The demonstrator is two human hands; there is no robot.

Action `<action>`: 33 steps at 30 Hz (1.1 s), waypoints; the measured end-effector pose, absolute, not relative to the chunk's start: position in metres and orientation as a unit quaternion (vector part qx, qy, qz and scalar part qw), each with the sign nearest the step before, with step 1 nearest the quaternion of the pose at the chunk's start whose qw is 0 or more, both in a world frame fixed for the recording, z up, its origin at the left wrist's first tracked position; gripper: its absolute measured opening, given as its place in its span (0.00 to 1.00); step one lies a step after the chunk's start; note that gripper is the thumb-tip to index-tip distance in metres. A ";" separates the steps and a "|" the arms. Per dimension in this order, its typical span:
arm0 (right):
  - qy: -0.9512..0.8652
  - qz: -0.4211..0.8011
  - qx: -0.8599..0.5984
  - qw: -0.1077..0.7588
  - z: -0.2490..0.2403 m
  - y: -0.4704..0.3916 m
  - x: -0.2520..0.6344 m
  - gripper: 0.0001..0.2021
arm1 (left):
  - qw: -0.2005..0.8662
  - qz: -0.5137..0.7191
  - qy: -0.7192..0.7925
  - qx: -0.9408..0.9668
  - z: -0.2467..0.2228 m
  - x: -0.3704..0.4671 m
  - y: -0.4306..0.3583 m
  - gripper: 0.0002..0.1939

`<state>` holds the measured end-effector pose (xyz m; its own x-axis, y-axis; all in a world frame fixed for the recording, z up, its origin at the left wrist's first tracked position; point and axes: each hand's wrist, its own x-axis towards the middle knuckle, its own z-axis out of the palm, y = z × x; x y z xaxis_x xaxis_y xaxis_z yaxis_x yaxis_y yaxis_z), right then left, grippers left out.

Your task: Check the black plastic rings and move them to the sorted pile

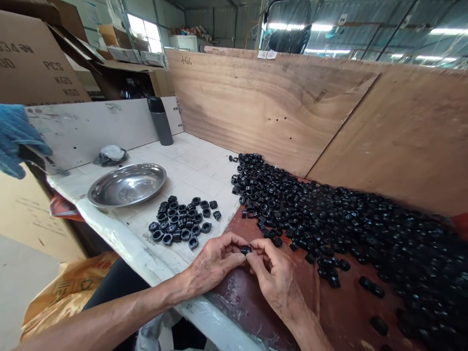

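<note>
Between the fingertips of both hands sits a small black plastic cap point(245, 249), partly covered by the fingers. My left hand point(215, 258) pinches it from the left, and my right hand point(272, 268) grips its right side. Both are held low over the dark red surface point(237, 297) near the table's front edge. A small group of black ring-shaped caps point(183, 219) lies on the white tabletop, left of my hands. To the right spreads a large heap of similar black pieces point(314, 214), a few of them loose close to my right hand.
A shallow steel bowl point(127, 185) stands on the white tabletop point(197, 170). Behind it are a dark grey bottle point(160, 122) and a small wrapped white bundle point(112, 154). Wooden boards point(263, 107) wall the back. Cardboard boxes point(32, 58) and a blue cloth point(18, 136) are at left.
</note>
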<state>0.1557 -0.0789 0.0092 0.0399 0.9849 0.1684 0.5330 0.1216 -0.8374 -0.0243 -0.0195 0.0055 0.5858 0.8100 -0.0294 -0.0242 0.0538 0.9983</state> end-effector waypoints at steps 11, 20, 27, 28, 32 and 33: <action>-0.282 0.642 -0.502 0.506 -0.005 -0.076 0.138 0.21 | 0.213 0.307 0.195 0.907 -0.027 -0.038 -0.014 0.17; -0.296 0.691 -0.486 0.446 -0.006 -0.077 0.133 0.28 | 0.215 0.226 0.112 0.943 -0.001 -0.057 0.003 0.17; -0.387 0.537 -0.560 0.498 -0.002 -0.077 0.134 0.21 | 0.276 0.313 0.184 0.890 0.004 -0.042 -0.011 0.15; -0.378 0.554 -0.555 0.493 -0.003 -0.077 0.135 0.20 | 0.247 0.308 0.163 0.904 0.002 -0.042 -0.011 0.16; -0.458 0.426 -0.636 0.452 -0.001 -0.075 0.152 0.18 | 0.099 0.198 0.105 0.969 0.004 -0.056 0.003 0.14; -0.495 0.321 -0.678 0.438 -0.001 -0.074 0.159 0.15 | 0.068 0.165 0.118 0.977 0.009 -0.060 0.010 0.11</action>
